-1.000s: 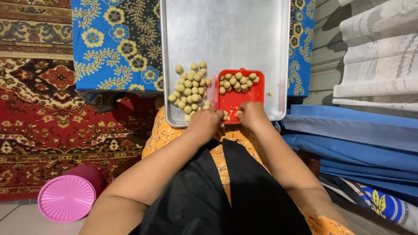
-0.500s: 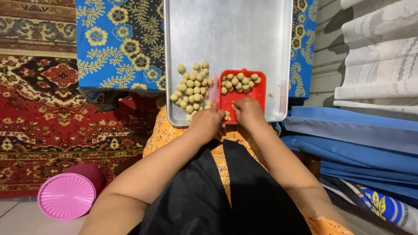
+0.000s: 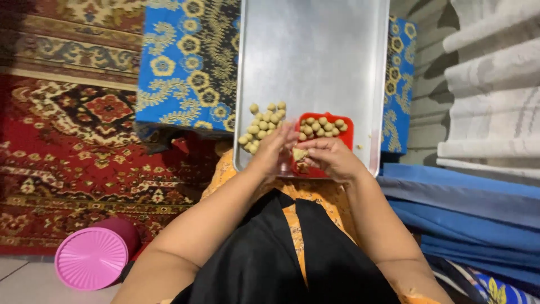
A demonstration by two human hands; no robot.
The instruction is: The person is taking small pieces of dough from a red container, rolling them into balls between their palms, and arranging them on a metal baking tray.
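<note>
My left hand [image 3: 274, 151] & right hand [image 3: 332, 159] meet over metal tray [image 3: 315, 56], both pinching small dough lump [image 3: 299, 153] btwn fingertips, probably, view's tight, dough balls [image 3: 261, 126] piled left, more in red dish [image 3: 325, 128]
</note>
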